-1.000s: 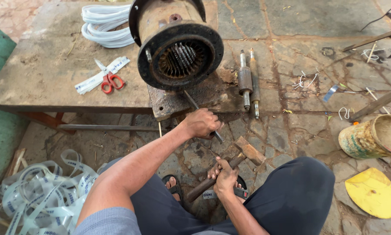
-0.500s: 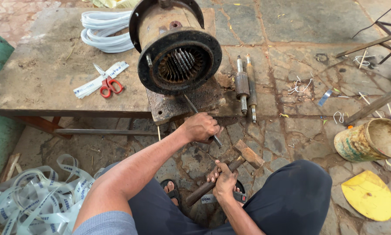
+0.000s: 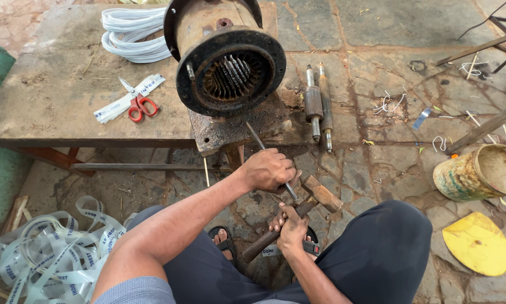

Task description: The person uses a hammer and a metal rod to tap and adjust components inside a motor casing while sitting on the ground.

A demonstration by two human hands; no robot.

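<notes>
Rusty motor stator housing (image 3: 226, 59) lies on its side at the edge of the low bench (image 3: 45, 95), open bore facing me. My left hand (image 3: 268, 169) is closed around a thin metal rod (image 3: 257, 139), its tip angled up toward the housing base. My right hand (image 3: 291, 226) is wrapped tight on the hammer (image 3: 315, 197) handle, head low beside the rod's butt end; red scissors (image 3: 138, 104) lie on the bench

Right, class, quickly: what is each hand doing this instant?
Left hand: closed on a thin metal rod.
Right hand: closed on a hammer, gripped near its head.
</notes>
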